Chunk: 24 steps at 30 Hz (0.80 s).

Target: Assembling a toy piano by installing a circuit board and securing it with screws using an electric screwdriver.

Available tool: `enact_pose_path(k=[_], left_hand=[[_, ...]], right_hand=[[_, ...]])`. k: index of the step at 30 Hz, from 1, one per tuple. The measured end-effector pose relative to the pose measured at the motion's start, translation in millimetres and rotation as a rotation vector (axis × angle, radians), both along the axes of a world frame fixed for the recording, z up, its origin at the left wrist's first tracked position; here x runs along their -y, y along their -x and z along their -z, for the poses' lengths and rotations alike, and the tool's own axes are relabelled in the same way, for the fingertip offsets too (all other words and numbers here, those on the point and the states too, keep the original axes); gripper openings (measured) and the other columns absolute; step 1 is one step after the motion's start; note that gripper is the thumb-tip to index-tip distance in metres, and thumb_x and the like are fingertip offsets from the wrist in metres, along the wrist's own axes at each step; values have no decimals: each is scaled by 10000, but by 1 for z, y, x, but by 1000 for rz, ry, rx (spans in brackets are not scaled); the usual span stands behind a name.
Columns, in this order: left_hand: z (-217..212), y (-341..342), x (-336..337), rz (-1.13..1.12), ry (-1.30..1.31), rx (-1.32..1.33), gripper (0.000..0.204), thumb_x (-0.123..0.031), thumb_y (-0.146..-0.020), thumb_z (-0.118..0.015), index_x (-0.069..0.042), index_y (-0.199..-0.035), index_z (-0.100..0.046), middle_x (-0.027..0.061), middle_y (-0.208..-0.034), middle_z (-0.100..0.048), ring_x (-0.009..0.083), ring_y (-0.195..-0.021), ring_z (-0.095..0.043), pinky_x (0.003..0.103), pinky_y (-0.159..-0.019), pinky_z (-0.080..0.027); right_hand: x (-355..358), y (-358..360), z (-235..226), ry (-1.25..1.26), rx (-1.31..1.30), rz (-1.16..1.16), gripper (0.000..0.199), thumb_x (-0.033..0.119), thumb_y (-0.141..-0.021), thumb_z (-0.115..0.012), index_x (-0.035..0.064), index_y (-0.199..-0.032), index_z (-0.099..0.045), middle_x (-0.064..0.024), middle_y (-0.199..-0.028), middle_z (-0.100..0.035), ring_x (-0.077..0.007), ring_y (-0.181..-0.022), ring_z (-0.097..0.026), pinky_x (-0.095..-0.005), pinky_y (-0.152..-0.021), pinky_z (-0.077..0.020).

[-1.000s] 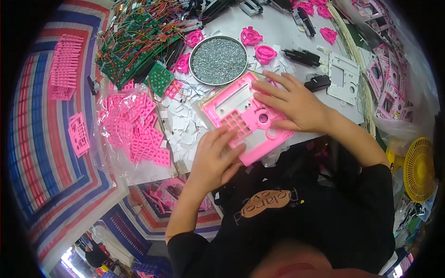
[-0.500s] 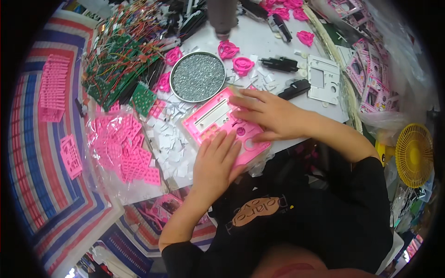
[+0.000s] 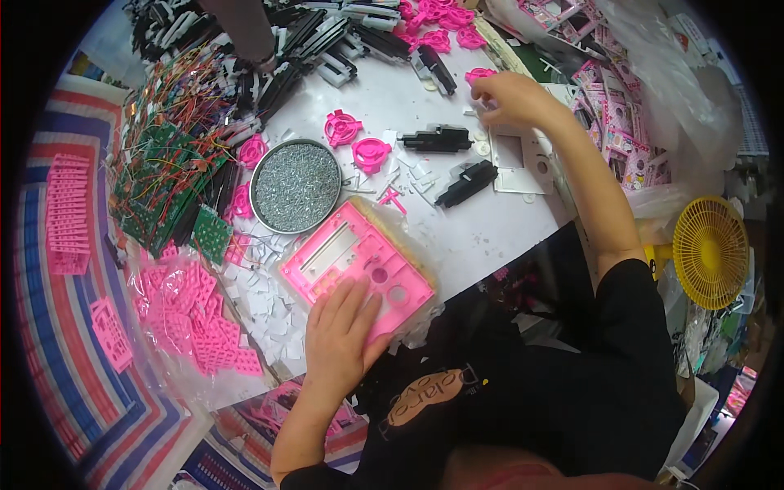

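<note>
Worktable: a white top (image 3: 506,220) with a striped sheet (image 3: 122,408) off its left side.
Pink housing (image 3: 367,261): near the table's front edge, on a yellowish pad (image 3: 408,249), recessed face up; its long axis slants from upper left to lower right.
Left hand (image 3: 336,343): nearer of the two, touching; fingers extended and slightly parted across the housing's lower-left part, thumb at its near edge.
Right hand (image 3: 510,100): well apart, up and to the right of the housing, fingers curled (whether anything is pinched in them, I cannot tell).
Pink ring piece (image 3: 478,74): just beside the right fingertips, partly hidden.
Between housing and right hand: two black mechanisms (image 3: 467,183), with a white plate (image 3: 510,178) below that hand.
Screw tin (image 3: 296,186): just beyond the housing's upper-left corner.
</note>
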<state>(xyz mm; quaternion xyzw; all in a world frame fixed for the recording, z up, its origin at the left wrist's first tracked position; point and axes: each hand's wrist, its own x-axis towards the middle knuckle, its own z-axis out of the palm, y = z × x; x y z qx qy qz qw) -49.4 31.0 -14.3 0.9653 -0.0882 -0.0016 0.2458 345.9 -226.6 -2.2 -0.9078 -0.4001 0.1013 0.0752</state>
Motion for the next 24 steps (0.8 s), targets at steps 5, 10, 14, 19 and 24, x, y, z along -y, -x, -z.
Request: enact_pose_path(k=[5, 10, 14, 19, 24], left_hand=[[3, 1, 1, -12, 38, 3, 576, -323, -827, -753, -95, -1341, -630, 146, -1495, -533, 360, -1391, -476, 512, -1144, -327], [5, 2, 2, -19, 60, 32, 567, -308, -829, -750, -88, -1337, -627, 155, -1501, -526, 360, -1400, -466, 511, -1148, -314], [9, 4, 1, -28, 71, 58, 562, -307, -831, -750, -86, -1333, -626, 156, -1501, -526, 357, -1404, -464, 508, -1144, -315], [8, 2, 0, -26, 104, 40, 560, -302, -826, -758, -91, -1329, -627, 147, -1500, -529, 344, -1407, -466, 504, -1141, -317], [9, 4, 1, -45, 110, 60, 545, -301, -831, -760, -97, -1320, -632, 137, -1505, -526, 331, -1407, -467, 496, -1138, -321]], right_hand=[[-3, -12, 31, -17, 88, 7, 208, 136, -819, -712, 35, -999, -693, -148, -904, -700, -331, -883, -668, -436, -796, -523], [-4, 0, 28, -155, 209, 6, 207, 112, -837, -696, 46, -1033, -689, -141, -935, -703, -329, -885, -670, -429, -809, -531], [-3, 28, 2, -193, 129, -55, 239, 126, -826, -715, 58, -1053, -690, -128, -971, -708, -314, -959, -659, -427, -850, -524], [-2, 61, 0, 189, 208, -3, 233, 118, -780, -732, 67, -1007, -717, -113, -954, -712, -325, -1017, -623, -439, -895, -502], [-2, 35, 14, 23, 37, -34, 194, 158, -793, -744, 82, -971, -734, -135, -921, -724, -341, -940, -665, -431, -826, -529]])
